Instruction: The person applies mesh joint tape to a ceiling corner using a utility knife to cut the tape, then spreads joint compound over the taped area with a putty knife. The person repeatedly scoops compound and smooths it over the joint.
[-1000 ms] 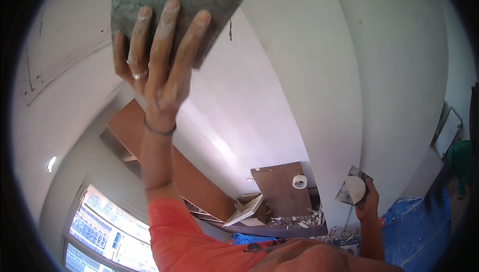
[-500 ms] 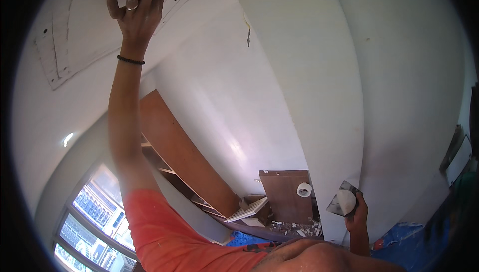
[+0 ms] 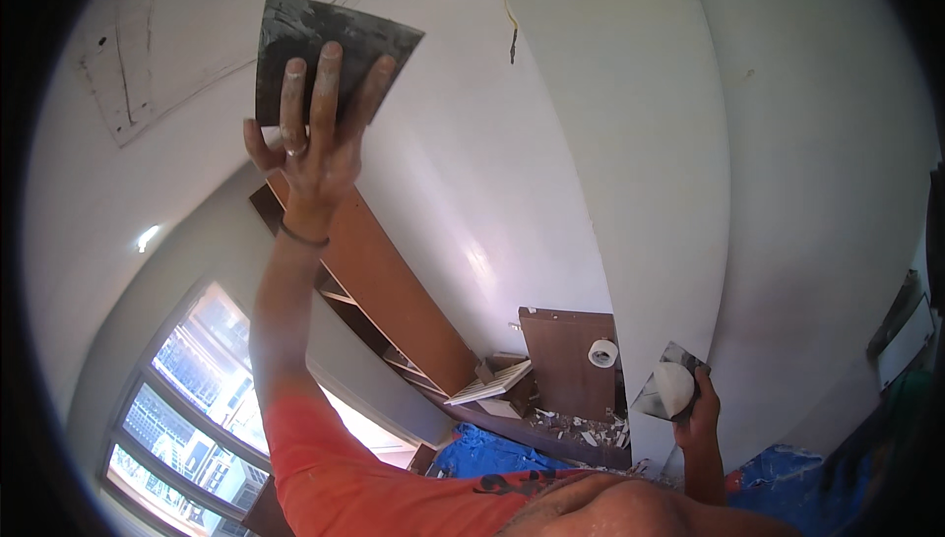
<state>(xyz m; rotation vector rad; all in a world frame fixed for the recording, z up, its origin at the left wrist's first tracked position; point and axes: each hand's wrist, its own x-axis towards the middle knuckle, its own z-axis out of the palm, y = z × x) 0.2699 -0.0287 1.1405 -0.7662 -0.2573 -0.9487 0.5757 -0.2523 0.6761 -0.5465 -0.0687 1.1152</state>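
Observation:
My left hand [image 3: 320,128] is raised high, its fingers spread along the face of a dark, flat putty knife [image 3: 340,30] smeared with grey. The wide edge of that blade points up toward the white ceiling, and it looks apart from the surface. Lower on the right, my right hand [image 3: 700,414] grips a second flat putty knife [image 3: 652,396] by its side. A rounded lump of white putty [image 3: 673,388] sits on this blade. Its handle, if any, is hidden by my fingers.
A ceiling panel outline with dark screw spots [image 3: 123,124] lies upper left. A wire [image 3: 512,40] hangs from the wall. Beyond stand a brown cabinet [image 3: 394,291], a brown board [image 3: 566,370], a tape roll [image 3: 603,353], rubble [image 3: 591,431], blue sheeting [image 3: 492,453] and a window [image 3: 187,409].
My left hand has come down from the ceiling and slightly right, bringing its whole blade into view. My right hand with the putty has shifted slightly left and up.

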